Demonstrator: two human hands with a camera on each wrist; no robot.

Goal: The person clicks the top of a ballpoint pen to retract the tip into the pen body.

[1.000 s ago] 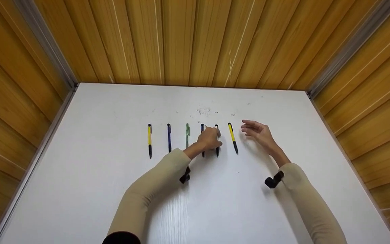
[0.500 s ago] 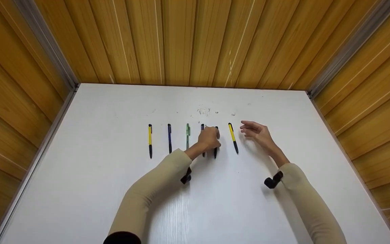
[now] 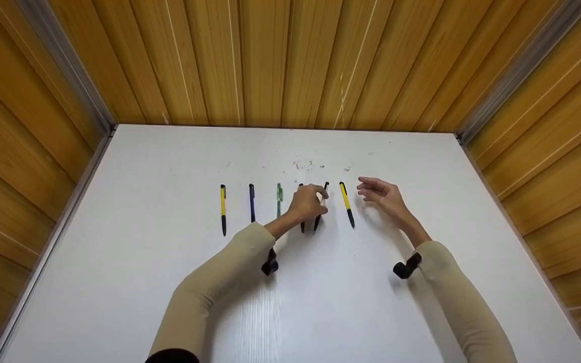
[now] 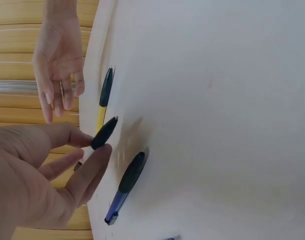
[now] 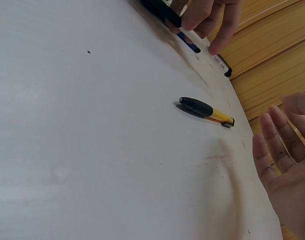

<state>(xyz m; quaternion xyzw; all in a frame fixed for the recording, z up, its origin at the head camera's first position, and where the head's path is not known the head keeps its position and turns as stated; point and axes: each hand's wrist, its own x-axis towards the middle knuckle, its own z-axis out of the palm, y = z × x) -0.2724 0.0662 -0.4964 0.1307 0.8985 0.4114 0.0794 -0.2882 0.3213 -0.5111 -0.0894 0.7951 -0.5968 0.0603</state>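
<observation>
Pens (image 3: 223, 207) number six; left fingers (image 4: 90, 171) pinch one.

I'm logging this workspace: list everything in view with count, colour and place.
Yellow pens: 2, yellow and black, both ends of row
Blue pens: 2, dark blue, second and fourth from left
Green pen: 1, translucent green, third from left
Held pen: 1, black and white, fifth from left
Table: 1, white, under the pens
Specks: several, dark, far part of table
Walls: 3, wood-brown, left, back and right
Metal strips: 2, grey, wall corners
Black shape: 1, black, head view's bottom edge, unclear
Wrist cameras: 2, black, one per wrist
Sleeves: 2, beige, both forearms
Left-hand grip: 1, bare, pinching held pen
Right-hand grip: 1, bare, right of row
</observation>
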